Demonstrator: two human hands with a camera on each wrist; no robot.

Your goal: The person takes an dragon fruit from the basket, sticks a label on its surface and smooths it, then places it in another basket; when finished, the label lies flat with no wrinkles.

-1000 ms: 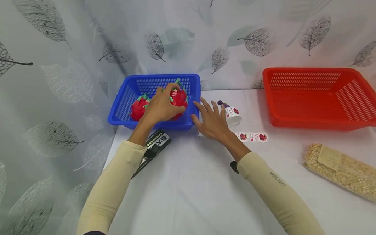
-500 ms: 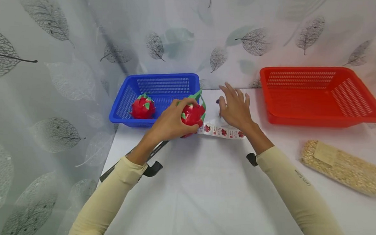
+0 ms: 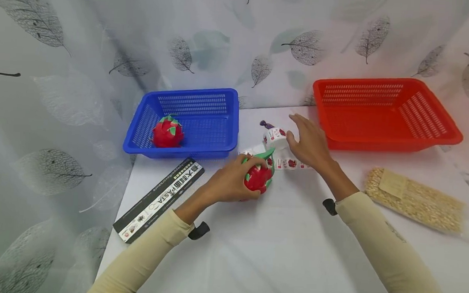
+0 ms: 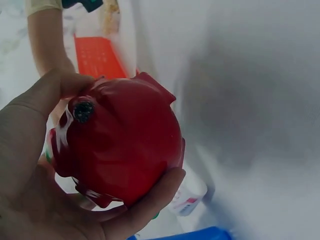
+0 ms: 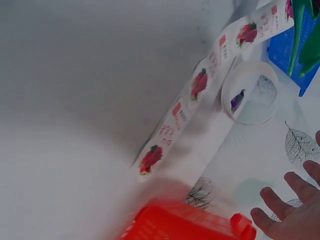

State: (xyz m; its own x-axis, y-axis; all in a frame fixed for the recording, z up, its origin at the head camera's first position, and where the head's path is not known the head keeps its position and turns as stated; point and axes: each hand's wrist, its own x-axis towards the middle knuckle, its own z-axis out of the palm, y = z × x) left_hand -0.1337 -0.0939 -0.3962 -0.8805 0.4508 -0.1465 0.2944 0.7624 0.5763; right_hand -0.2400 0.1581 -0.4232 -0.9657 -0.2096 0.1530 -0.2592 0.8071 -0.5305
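Evidently the left hand (image 3: pixel 229 181) has a firm hold of a red dragon fruit (image 3: pixel 259 178) near the middle of the frame, thumb and fingers wrapped round its smooth body, probably because the green leafy end would make a poorer grip. That tuft points to the upper right, toward a roll of labels (image 3: pixel 275 135); whether the fruit touches the bench (image 3: pixel 277 250) I can't tell. The right hand (image 3: pixel 309 144) hangs just beside the roll, fingers spread and holding nothing. A strip of labels (image 3: pixel 287 163) lies printed side up, which makes its pictures easy to see. Another fruit (image 3: pixel 168 133) sits in the blue basket (image 3: pixel 202 154) at upper left, whose walls would keep something so round from rolling; the red basket (image 3: pixel 389 146) stands at upper right.
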